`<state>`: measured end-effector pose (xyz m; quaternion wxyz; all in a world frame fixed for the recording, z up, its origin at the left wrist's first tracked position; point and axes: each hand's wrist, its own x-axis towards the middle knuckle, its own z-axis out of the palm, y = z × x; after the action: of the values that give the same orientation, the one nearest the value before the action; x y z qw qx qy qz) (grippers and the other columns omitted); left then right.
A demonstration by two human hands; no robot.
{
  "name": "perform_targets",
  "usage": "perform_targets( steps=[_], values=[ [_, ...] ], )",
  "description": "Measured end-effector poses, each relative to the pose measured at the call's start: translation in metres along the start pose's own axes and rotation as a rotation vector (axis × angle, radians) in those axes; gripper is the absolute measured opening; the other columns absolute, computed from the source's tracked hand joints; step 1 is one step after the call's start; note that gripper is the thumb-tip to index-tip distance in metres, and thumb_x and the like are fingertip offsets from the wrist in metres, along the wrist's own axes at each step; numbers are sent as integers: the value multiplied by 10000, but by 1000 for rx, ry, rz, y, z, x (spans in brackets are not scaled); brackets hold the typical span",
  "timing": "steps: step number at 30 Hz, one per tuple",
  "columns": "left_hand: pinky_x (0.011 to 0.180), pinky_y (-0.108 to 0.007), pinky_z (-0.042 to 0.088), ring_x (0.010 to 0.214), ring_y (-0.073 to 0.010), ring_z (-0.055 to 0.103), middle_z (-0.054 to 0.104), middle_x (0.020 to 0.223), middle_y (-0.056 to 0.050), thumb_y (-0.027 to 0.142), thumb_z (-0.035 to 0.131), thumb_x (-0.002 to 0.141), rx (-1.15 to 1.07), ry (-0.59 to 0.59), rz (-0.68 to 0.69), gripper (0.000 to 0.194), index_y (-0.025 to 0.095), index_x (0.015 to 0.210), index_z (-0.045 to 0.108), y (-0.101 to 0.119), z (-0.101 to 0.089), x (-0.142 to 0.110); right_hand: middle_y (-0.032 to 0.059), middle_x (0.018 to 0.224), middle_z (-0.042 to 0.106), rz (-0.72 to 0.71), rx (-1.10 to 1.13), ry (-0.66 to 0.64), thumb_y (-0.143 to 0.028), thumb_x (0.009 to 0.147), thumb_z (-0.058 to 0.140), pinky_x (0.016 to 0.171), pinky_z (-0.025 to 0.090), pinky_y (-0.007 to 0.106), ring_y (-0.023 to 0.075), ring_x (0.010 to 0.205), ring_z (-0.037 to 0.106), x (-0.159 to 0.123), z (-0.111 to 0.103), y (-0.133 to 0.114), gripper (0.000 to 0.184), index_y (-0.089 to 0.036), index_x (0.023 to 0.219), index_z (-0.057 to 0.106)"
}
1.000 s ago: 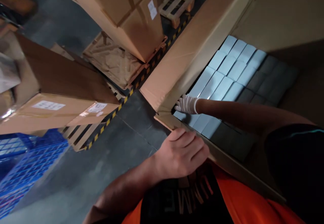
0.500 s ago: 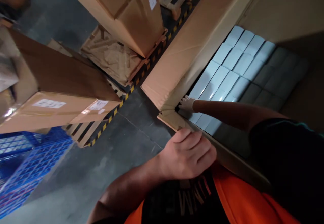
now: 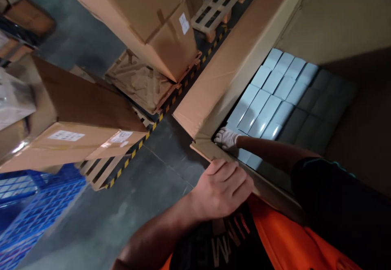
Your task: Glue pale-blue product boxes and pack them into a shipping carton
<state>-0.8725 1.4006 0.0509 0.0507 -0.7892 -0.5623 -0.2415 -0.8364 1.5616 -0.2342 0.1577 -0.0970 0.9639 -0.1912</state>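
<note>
Inside a large open cardboard carton [image 3: 214, 86], rows of small white boxes [image 3: 264, 107] lie packed side by side. My right hand [image 3: 226, 138], in a white glove, reaches down into the carton's near left corner. Its fingers bend over the end of a white box in the nearest row, beside the carton wall; the fingertips and thumb are partly hidden. Bare and closed, my left hand [image 3: 224, 188] grips the carton's near edge, close to my chest. My right forearm covers part of the nearest rows, and the right side of the carton lies in deep shadow.
Left of me, a labelled carton [image 3: 100, 135] rests on a wooden pallet [image 3: 102, 170] near a blue mesh crate [image 3: 51, 209]. A taller carton [image 3: 171, 46] stands farther off. Yellow-black floor tape [image 3: 161, 115] runs past them to another pallet [image 3: 218, 5].
The view has shifted slightly. My gloved right hand shows more of its back and lies more over the corner box. My left hand stays closed at the carton's edge.
</note>
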Motion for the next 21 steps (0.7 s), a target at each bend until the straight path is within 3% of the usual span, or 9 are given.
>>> perform_targets(
  steps=[3,7,12,15,17,19,21],
  values=[
    [847,-334,433,823,-175,644,713,814,-17,105,542,1094,-15,1,-14,217,165,954,696,-2,0,-2,150,1331,674,-24,10,58,-378,973,588,1175,329,494,289,1214,564,11,13,4,433,-154,1333,672],
    [878,-338,429,854,-177,658,744,854,-26,95,507,1098,-5,-13,-41,260,169,956,712,-6,-1,-5,171,1260,680,-5,-8,100,-339,1011,533,1134,349,513,287,1139,564,23,26,6,362,-115,1257,676],
    [848,-346,412,806,-175,642,747,860,-34,157,456,1140,-23,-42,-35,328,179,932,709,-9,-2,-9,160,1244,689,6,-50,95,-323,1013,534,1150,374,539,305,1144,588,21,27,-2,335,-141,1245,694],
    [840,-363,428,799,-191,644,761,880,-54,312,431,1183,-14,-43,-17,401,195,910,700,-14,1,-9,150,1213,715,9,-91,47,-315,1018,539,1136,417,530,305,1114,625,18,13,-9,317,-141,1217,714],
    [835,-367,444,807,-200,657,770,898,-66,379,391,1198,-10,-37,8,446,194,931,698,-20,6,-8,154,1337,703,5,-118,27,-340,1008,593,1192,404,509,303,1220,625,9,-2,-10,395,-140,1334,692],
    [823,-363,456,807,-206,672,765,887,-64,402,378,1200,1,-37,42,449,190,960,693,-29,11,-9,159,1525,629,24,-146,23,-358,973,681,1252,374,486,299,1391,571,-13,-21,-6,541,-155,1472,635],
    [825,-358,472,810,-211,686,759,878,-57,378,400,1193,21,-49,90,403,185,1003,699,-39,13,-15,165,1588,593,118,-168,22,-366,930,754,1232,409,497,320,1440,561,-51,-46,1,608,-167,1493,635]
  ],
)
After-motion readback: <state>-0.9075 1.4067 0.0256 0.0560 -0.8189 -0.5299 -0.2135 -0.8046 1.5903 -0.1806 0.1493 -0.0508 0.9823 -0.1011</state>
